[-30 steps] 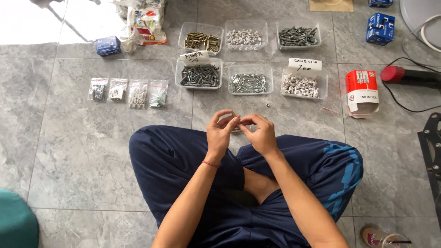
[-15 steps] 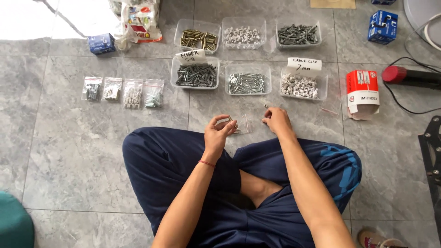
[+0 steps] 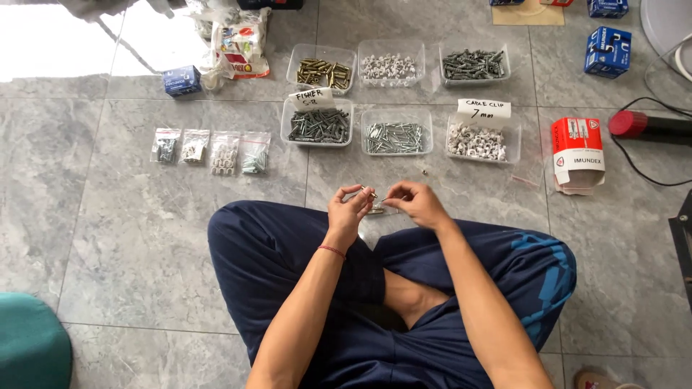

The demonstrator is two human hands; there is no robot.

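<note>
Here, both hands — left hand (image 3: 347, 212), right hand (image 3: 418, 204) — pinch small screws (image 3: 373, 194).

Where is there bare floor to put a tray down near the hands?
Bare floor lies left of the knees, below the four small bags, and right, between the knee and the red-and-white box. Crowded: the six tubs ahead of the left hand and right hand.

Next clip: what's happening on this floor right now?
A person sits cross-legged on a grey tiled floor, both hands raised over the lap. The left hand and right hand each pinch small metal hardware pieces between the fingertips, close together. Ahead lie six clear trays of screws, plugs and clips, with four small filled bags to the left and a red box to the right.
</note>
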